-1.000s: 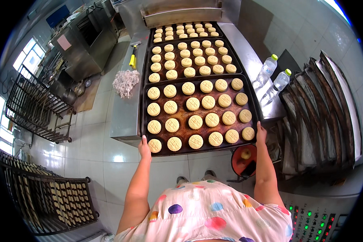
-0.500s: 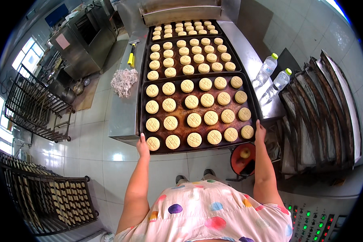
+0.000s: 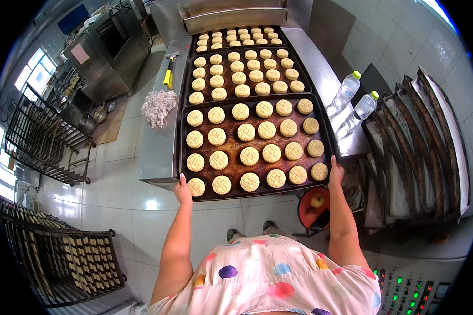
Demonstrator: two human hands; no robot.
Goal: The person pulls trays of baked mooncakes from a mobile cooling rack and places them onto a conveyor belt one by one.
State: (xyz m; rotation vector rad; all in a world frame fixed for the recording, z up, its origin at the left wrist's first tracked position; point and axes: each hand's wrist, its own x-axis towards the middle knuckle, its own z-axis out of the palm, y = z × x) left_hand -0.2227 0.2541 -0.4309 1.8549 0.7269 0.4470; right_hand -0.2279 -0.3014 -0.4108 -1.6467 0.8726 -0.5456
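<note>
A dark baking tray [image 3: 231,167] lies nearest me, carrying rows of round, pale yellow pastries [image 3: 246,132] with stamped tops and fluted sides. My left hand [image 3: 183,190] grips its near left corner, the thumb up along the rim. At the near right corner my right hand [image 3: 336,172] is closed on the rim in the same way; the fingers of both hands are partly hidden beneath. Beyond it, a second tray [image 3: 229,68] of pastries sits edge to edge, and a third tray [image 3: 247,38] lies farther off by the metal oven opening [image 3: 235,20].
On the metal ledge left lie a scraper with a yellow handle [image 3: 168,72] and a bundle of rags [image 3: 158,108]. Two water bottles [image 3: 347,89] stand on the right ledge, beside upright stacked trays [image 3: 420,147]. A red stool [image 3: 314,207] is below; racks [image 3: 89,262] stand left.
The trays, ledges and my hands appear slightly farther left in the picture. Both hands keep their hold on the near tray's corners.
</note>
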